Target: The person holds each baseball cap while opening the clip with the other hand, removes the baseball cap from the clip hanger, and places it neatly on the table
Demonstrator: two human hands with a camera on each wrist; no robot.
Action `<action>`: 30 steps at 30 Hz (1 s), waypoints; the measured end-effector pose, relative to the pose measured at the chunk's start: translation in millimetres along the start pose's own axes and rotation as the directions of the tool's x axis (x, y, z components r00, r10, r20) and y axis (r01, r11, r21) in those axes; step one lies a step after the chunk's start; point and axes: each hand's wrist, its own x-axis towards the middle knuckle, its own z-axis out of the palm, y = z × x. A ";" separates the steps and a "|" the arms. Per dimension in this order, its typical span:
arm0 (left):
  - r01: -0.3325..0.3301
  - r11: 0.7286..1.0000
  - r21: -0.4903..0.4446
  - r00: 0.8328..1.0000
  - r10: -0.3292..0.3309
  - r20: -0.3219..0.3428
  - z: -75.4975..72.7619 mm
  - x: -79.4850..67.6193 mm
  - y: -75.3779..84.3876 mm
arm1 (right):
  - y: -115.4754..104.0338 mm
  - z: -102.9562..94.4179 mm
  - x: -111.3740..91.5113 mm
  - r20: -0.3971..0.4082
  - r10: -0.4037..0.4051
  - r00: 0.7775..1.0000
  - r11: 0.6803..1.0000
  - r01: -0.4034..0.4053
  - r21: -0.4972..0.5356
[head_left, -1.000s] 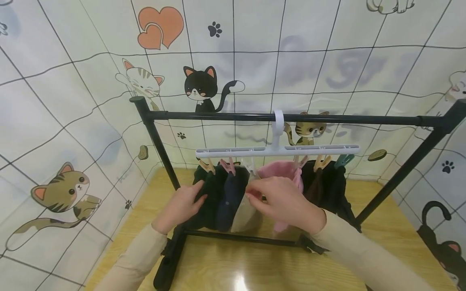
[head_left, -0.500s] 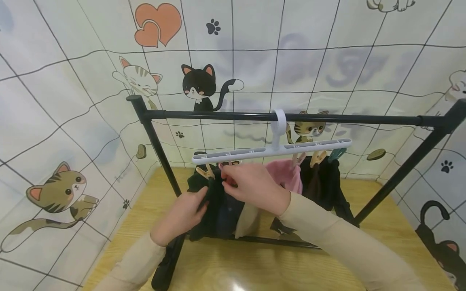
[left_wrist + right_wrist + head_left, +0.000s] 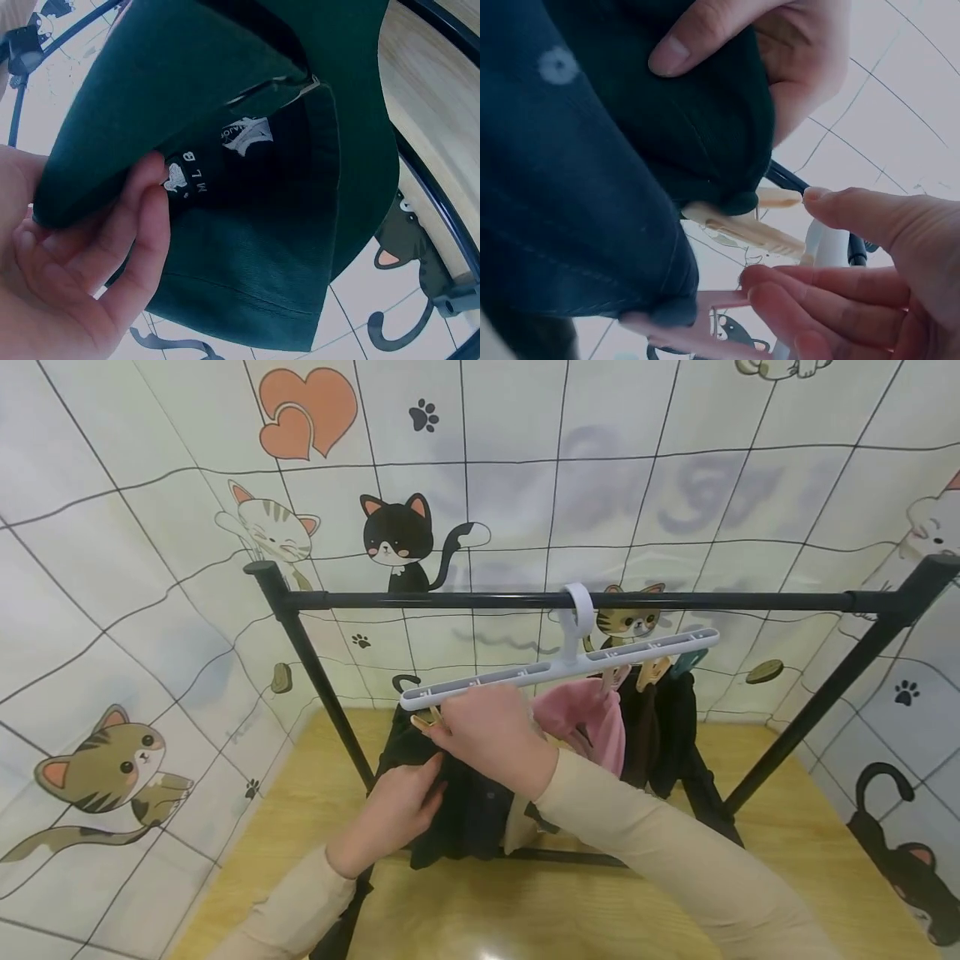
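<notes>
A dark green cap (image 3: 202, 247) hangs from the left end of a white hanger (image 3: 555, 672) by a pale yellow clothespin (image 3: 746, 232). My left hand (image 3: 393, 814) pinches the cap's edge between thumb and fingers; white lettering shows inside the cap. At that clothespin, my right hand (image 3: 855, 277) has its thumb by one handle and relaxed fingers below the other; a squeeze is not evident. A navy cap (image 3: 577, 187) hangs alongside in a pink clothespin (image 3: 705, 330), close under the right fingers. Part of a beige cap (image 3: 517, 827) shows below my right forearm.
The hanger hooks over the bar of a black rack (image 3: 450, 600), tilted with its left end lower. On its right half hang a pink item (image 3: 588, 710), a brown one (image 3: 643, 735) and a black one (image 3: 675, 735), with more clothespins. A wooden table (image 3: 465, 910) lies beneath.
My right hand has moved left from the beige cap, past the pink clothespin, to the pale yellow one. The hanger's left end has dipped. My left hand stays on the green cap.
</notes>
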 end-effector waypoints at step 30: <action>-0.109 0.994 0.011 0.994 0.109 0.022 -5.2 3.2 19.1 | -25.2 -0.7 19.0 0.135 0.184 0.974 0.975 -0.163 -0.147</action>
